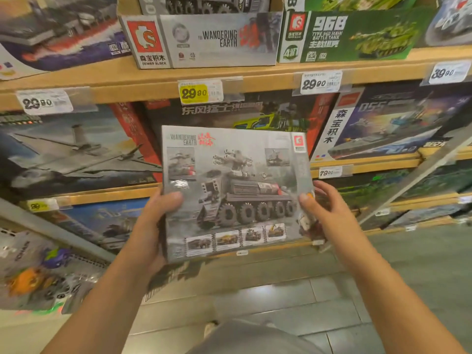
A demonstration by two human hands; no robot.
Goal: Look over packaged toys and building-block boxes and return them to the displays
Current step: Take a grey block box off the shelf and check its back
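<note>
A grey building-block box (235,190) printed with an eight-wheeled armoured vehicle and "Wandering Earth" is held upright in front of the shelves, its face toward me. My left hand (155,226) grips its lower left edge, thumb on the front and fingers behind. My right hand (329,210) grips the right edge the same way, thumb at the front. On the upper shelf stands an open display carton (204,39) with the same "Wandering Earth" print and like boxes inside.
Wooden shelves (153,80) with price tags reading 29.90 run across the view. A green 96B tank carton (357,34) sits to the right, with aircraft and warship boxes (76,149) below. Bagged toys (38,272) hang at the lower left. A tiled floor (281,302) lies underneath.
</note>
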